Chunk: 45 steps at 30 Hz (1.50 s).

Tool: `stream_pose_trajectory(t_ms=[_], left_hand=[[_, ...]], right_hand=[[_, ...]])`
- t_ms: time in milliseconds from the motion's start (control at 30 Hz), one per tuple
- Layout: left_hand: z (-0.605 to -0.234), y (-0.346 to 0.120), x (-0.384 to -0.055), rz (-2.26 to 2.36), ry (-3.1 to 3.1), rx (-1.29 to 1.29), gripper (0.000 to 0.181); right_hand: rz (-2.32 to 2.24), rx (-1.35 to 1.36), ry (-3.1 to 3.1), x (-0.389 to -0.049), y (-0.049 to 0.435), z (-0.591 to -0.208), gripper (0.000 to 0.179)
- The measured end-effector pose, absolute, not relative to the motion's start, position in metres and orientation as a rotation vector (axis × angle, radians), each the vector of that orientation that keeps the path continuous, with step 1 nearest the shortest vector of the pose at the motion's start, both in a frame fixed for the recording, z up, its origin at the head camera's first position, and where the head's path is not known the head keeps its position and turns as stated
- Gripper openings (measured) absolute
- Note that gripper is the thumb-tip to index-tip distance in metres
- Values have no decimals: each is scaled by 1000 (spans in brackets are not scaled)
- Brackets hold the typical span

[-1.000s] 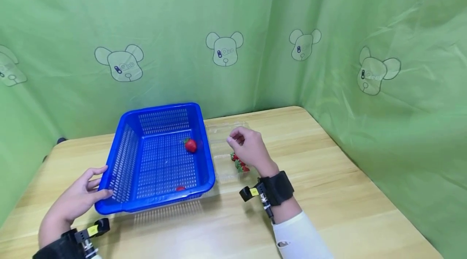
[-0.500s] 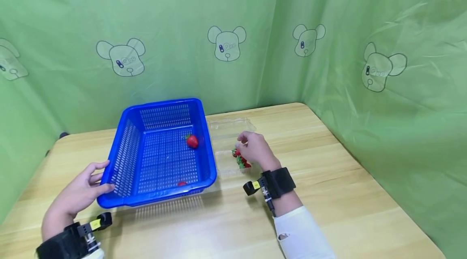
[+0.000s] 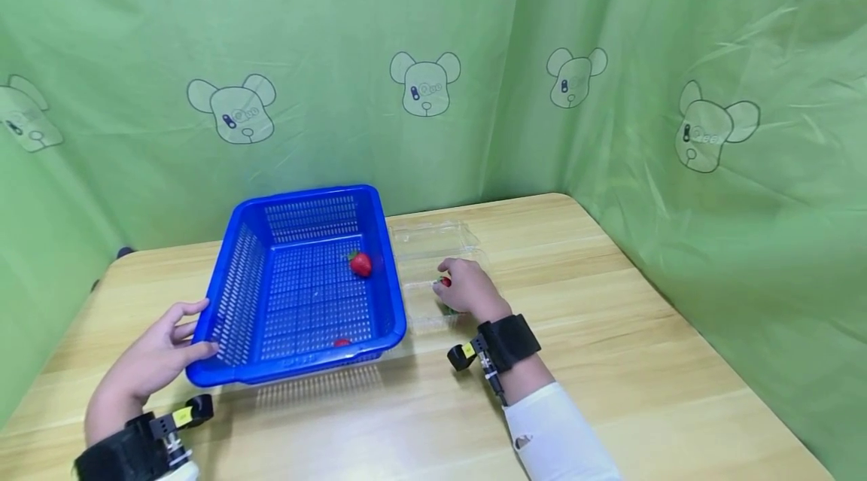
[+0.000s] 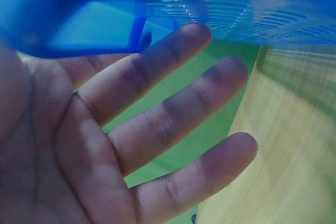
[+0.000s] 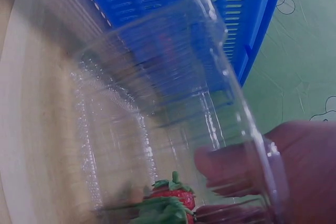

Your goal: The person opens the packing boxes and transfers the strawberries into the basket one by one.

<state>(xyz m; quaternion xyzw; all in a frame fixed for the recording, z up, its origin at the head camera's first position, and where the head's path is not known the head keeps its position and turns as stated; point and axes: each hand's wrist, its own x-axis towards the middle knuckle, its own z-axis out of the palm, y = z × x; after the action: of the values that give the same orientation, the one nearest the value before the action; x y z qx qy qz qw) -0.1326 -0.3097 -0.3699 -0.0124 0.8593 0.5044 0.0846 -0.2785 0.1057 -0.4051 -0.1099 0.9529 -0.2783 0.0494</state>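
A blue perforated basket [image 3: 230,281] stands on the table, its near left corner in my left hand [image 3: 152,357]. The thumb lies over the rim while the fingers [image 4: 157,124] stretch out beneath. Inside the basket, one strawberry [image 3: 361,265] lies by the right wall and another [image 3: 342,342] is partly hidden near the front. My right hand [image 3: 469,289] reaches down at a clear plastic box [image 3: 423,305] right of the basket. Strawberries [image 5: 178,196] with green leaves lie there, right at its fingertips; in the head view the hand covers most of them. I cannot tell whether it holds one.
The pale wooden table [image 3: 609,360] reaches back to a green curtain [image 3: 325,52] printed with bear heads. The curtain closes in the back and both sides. Part of the clear plastic [image 3: 433,234] lies behind the right hand, next to the basket.
My right hand has moved from above the plastic box down to the strawberries, now hiding most of them. The left hand keeps its place on the basket; the head view has shifted slightly.
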Motion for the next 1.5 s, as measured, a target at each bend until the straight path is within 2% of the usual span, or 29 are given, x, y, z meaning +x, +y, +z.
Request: stream_pose_trajectory(t_ms=[633, 1267, 1500], left_hand=[[-372, -311, -133, 1512, 2579, -29, 71], [-369, -309, -135, 1471, 2582, -37, 71], [-368, -308, -134, 1485, 2572, -51, 71]], right_hand=[[-849, -363, 2882, -279, 106, -405, 51], [-843, -414, 2891, -280, 107, -407, 50], [-799, -423, 2923, -279, 105, -409, 44]])
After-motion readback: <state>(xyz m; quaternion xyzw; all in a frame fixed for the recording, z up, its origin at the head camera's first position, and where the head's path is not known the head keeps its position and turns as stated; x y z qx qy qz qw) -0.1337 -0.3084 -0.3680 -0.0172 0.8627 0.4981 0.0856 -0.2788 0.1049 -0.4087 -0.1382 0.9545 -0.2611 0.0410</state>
